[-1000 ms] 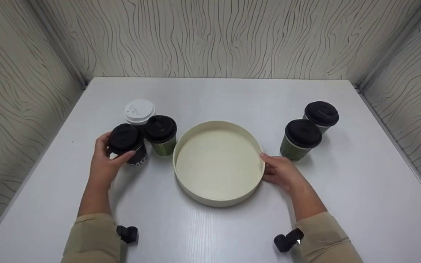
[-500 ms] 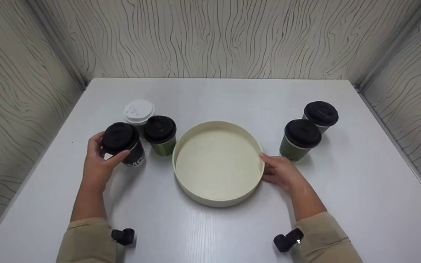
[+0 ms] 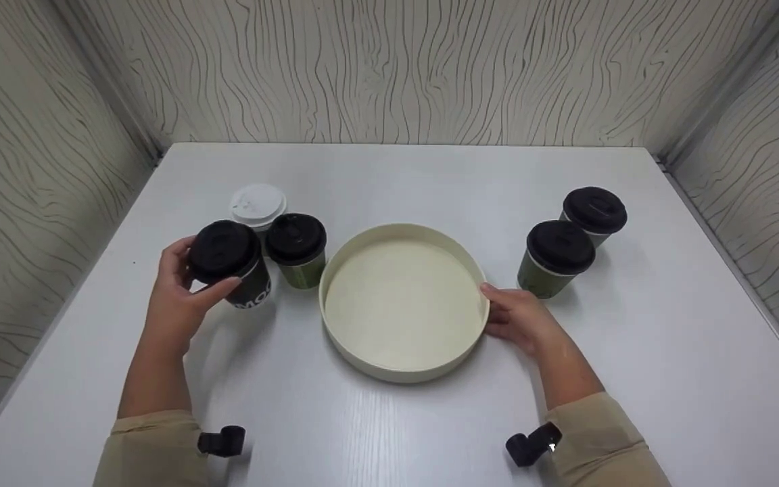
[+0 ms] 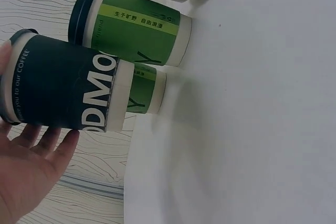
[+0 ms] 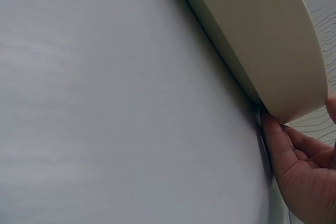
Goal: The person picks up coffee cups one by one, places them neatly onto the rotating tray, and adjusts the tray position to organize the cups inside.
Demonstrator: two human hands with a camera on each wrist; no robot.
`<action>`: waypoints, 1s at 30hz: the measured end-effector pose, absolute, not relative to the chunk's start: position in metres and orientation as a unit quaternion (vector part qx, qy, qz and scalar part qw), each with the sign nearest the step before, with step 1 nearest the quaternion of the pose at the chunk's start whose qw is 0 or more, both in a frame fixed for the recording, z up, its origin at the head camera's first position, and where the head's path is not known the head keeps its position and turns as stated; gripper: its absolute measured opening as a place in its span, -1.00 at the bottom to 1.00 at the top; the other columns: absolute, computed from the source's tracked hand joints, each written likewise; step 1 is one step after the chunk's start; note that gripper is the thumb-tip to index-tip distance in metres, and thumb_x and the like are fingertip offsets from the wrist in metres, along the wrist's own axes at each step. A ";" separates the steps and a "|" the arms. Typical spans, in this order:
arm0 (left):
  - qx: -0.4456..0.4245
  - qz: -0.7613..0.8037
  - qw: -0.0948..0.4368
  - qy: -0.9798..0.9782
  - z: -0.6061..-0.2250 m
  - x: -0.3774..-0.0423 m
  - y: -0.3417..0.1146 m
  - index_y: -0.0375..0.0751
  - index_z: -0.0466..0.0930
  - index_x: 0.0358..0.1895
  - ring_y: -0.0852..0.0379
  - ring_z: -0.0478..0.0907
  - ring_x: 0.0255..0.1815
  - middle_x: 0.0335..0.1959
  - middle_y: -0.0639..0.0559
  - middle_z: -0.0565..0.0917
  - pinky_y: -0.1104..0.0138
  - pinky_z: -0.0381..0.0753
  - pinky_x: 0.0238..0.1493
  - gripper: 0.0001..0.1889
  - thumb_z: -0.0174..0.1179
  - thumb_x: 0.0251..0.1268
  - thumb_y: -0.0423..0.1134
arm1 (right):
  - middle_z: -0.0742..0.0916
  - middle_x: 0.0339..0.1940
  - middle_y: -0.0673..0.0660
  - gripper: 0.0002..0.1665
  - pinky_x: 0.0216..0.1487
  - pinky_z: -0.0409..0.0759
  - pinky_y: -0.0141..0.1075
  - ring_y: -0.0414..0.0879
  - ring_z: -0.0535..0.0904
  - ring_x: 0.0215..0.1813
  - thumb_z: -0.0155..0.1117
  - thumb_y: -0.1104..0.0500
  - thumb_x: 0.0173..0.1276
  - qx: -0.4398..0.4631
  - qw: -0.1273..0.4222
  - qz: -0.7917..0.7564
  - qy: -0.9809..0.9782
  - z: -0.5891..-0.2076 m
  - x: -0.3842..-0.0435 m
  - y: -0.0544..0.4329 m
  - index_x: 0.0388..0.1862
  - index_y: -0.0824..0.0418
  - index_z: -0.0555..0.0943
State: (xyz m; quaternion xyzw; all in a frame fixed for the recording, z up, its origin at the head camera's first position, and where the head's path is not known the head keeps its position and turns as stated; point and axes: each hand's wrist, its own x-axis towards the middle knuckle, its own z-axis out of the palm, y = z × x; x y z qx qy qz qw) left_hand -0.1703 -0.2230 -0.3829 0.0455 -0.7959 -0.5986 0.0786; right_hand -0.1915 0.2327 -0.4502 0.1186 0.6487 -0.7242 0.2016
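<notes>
My left hand [image 3: 176, 297] grips a dark paper coffee cup [image 4: 68, 82] near its black lid, thumb on the near side. White lettering runs round the cup, and its pale base hangs just above the table in the left wrist view. Close beside it stand a green cup [image 3: 305, 274] with a black lid and a cup with a white lid [image 3: 258, 204]. My right hand [image 3: 521, 318] holds the right side of a round cream tray [image 3: 406, 375], thumb at the rim and other fingers low against the wall. The tray rests on the table with nothing in it.
To the right of the tray stand a green cup [image 3: 545, 277] with a black lid and, behind it, another black-lidded cup [image 3: 594, 211]. The white table [image 3: 376, 433] is bounded by wood-grain patterned panels [image 3: 389, 74] at the back and sides.
My left hand has drawn the dark cup slightly left and up, away from the green cup beside it. My right hand and the tray have stayed in place.
</notes>
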 end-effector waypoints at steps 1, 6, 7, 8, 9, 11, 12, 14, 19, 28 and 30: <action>0.044 -0.599 0.078 -0.796 -0.382 -0.169 -0.223 -0.03 0.05 0.33 0.01 0.04 0.41 0.33 -0.09 0.21 0.12 0.04 0.37 -0.09 0.44 -0.12 -0.18 | 0.69 -0.30 0.19 -0.29 -0.08 0.57 -0.20 -0.05 0.63 -0.19 0.16 -0.02 0.30 0.118 0.202 -0.725 0.648 -0.451 -0.191 0.233 0.15 0.55 0.30; 0.028 -0.606 0.084 -0.791 -0.376 -0.165 -0.221 -0.04 0.08 0.32 0.00 0.08 0.40 0.30 -0.12 0.25 0.09 0.05 0.36 -0.11 0.43 -0.11 -0.22 | 0.70 -0.30 0.20 -0.29 -0.08 0.57 -0.19 -0.05 0.63 -0.19 0.16 -0.01 0.31 0.118 0.204 -0.726 0.646 -0.451 -0.191 0.232 0.14 0.56 0.30; 0.022 -0.608 0.086 -0.789 -0.375 -0.165 -0.221 -0.03 0.08 0.32 0.00 0.09 0.39 0.29 -0.12 0.26 0.08 0.05 0.36 -0.12 0.43 -0.10 -0.23 | 0.70 -0.29 0.20 -0.29 -0.07 0.57 -0.19 -0.05 0.63 -0.19 0.16 -0.02 0.31 0.119 0.203 -0.725 0.647 -0.451 -0.191 0.232 0.15 0.55 0.30; 0.017 -0.610 0.089 -0.787 -0.374 -0.164 -0.220 -0.04 0.09 0.31 0.00 0.10 0.38 0.28 -0.13 0.27 0.08 0.05 0.36 -0.13 0.43 -0.10 -0.25 | 0.69 -0.29 0.21 -0.30 -0.07 0.57 -0.19 -0.04 0.63 -0.19 0.16 -0.02 0.31 0.121 0.203 -0.725 0.647 -0.451 -0.191 0.232 0.15 0.54 0.30; 0.011 -0.611 0.090 -0.786 -0.373 -0.164 -0.219 -0.04 0.10 0.31 0.00 0.12 0.38 0.27 -0.13 0.28 0.08 0.04 0.36 -0.14 0.43 -0.10 -0.26 | 0.69 -0.28 0.21 -0.30 -0.07 0.57 -0.19 -0.04 0.63 -0.18 0.16 -0.02 0.31 0.123 0.203 -0.724 0.647 -0.450 -0.192 0.232 0.15 0.54 0.30; 0.001 -0.614 0.095 -0.783 -0.371 -0.164 -0.217 -0.04 0.12 0.30 0.00 0.15 0.35 0.25 -0.13 0.30 0.08 0.04 0.35 -0.15 0.42 -0.10 -0.28 | 0.69 -0.28 0.21 -0.31 -0.07 0.57 -0.19 -0.04 0.63 -0.18 0.15 -0.02 0.31 0.125 0.203 -0.723 0.649 -0.451 -0.192 0.233 0.15 0.53 0.31; -0.003 -0.614 0.096 -0.783 -0.369 -0.163 -0.216 -0.05 0.12 0.29 0.01 0.16 0.34 0.24 -0.12 0.31 0.08 0.06 0.35 -0.16 0.42 -0.10 -0.28 | 0.69 -0.29 0.21 -0.31 -0.08 0.58 -0.19 -0.04 0.63 -0.19 0.16 -0.02 0.30 0.126 0.201 -0.724 0.648 -0.450 -0.192 0.233 0.14 0.52 0.32; -0.012 -0.615 0.097 -0.783 -0.367 -0.163 -0.213 -0.06 0.13 0.29 0.02 0.19 0.32 0.23 -0.12 0.32 0.08 0.07 0.34 -0.17 0.42 -0.09 -0.30 | 0.70 -0.31 0.20 -0.33 -0.10 0.58 -0.20 -0.04 0.63 -0.20 0.16 -0.01 0.30 0.125 0.200 -0.727 0.644 -0.451 -0.192 0.233 0.12 0.53 0.33; -0.039 -0.613 0.096 -0.783 -0.360 -0.161 -0.204 -0.09 0.14 0.27 0.06 0.23 0.29 0.20 -0.10 0.35 0.09 0.09 0.31 -0.20 0.40 -0.07 -0.32 | 0.70 -0.36 0.16 -0.35 -0.14 0.59 -0.22 -0.07 0.64 -0.25 0.15 0.01 0.32 0.119 0.200 -0.731 0.641 -0.450 -0.191 0.233 0.10 0.55 0.33; -0.068 -0.608 0.087 -0.786 -0.350 -0.160 -0.190 -0.14 0.14 0.27 0.11 0.29 0.24 0.15 -0.06 0.39 0.12 0.13 0.30 -0.19 0.41 -0.09 -0.34 | 0.70 -0.34 0.16 -0.32 -0.12 0.58 -0.22 -0.08 0.63 -0.23 0.13 0.00 0.33 0.120 0.204 -0.728 0.643 -0.450 -0.191 0.233 0.13 0.56 0.27; -0.071 -0.609 0.083 -0.785 -0.348 -0.159 -0.187 -0.16 0.14 0.26 0.12 0.29 0.23 0.15 -0.05 0.39 0.12 0.13 0.30 -0.18 0.42 -0.11 -0.35 | 0.70 -0.32 0.17 -0.31 -0.11 0.58 -0.21 -0.07 0.63 -0.22 0.13 0.00 0.33 0.118 0.204 -0.729 0.643 -0.450 -0.191 0.233 0.14 0.56 0.27</action>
